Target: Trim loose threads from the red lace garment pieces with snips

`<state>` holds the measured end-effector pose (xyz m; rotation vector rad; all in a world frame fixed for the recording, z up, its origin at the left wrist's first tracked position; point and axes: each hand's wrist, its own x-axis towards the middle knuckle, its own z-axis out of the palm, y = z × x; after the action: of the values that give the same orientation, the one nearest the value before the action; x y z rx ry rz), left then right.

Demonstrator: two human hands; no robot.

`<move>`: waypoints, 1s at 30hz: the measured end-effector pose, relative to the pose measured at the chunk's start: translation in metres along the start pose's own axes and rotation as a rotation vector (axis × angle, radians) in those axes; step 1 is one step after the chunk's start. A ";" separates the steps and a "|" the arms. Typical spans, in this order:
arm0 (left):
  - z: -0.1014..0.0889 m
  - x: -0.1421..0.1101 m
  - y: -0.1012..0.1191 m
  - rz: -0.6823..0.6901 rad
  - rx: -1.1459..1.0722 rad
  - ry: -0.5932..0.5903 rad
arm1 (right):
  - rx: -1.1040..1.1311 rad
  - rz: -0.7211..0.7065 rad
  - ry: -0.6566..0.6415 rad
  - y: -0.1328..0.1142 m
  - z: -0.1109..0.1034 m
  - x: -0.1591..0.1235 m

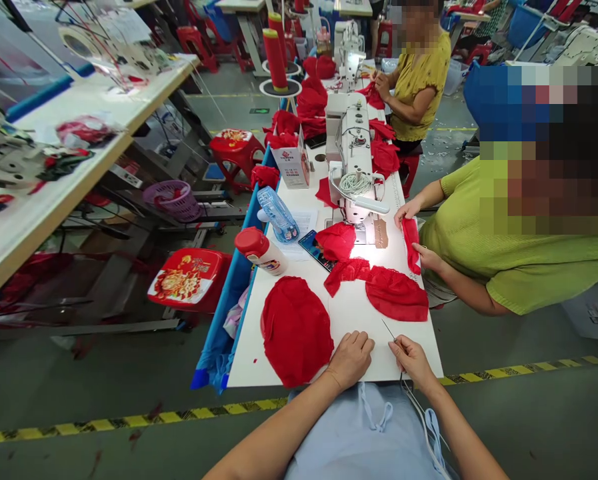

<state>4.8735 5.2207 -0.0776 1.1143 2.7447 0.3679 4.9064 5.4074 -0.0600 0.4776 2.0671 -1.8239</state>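
Note:
My left hand [353,360] rests on the white table [379,360] near its front edge, fingers curled down and together; whatever may be under them is hidden. Just left of it lies a rounded stack of red fabric [297,331]. Between the fingertips of my right hand [413,360] is a thin dark pointed tool [389,330], its tip aimed up and left above the tabletop. Its exact kind is too small to tell. Beyond my hands lie a red half-round fabric piece [397,293] and a crumpled red strip [346,273].
A co-worker in a green top [519,267] holds red fabric [411,245] at the right edge, beside a sewing machine [356,160]. On the left stand a red-capped bottle [261,251], a phone [316,250] and a clear blue case [277,213]. A blue cloth trough [229,327] runs along the table's left side.

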 end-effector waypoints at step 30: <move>0.002 0.001 0.000 -0.008 -0.011 0.014 | 0.004 0.016 -0.008 0.002 -0.002 0.000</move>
<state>4.8732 5.2221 -0.0796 1.1017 2.7550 0.3912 4.9068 5.4098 -0.0614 0.4853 2.0493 -1.8183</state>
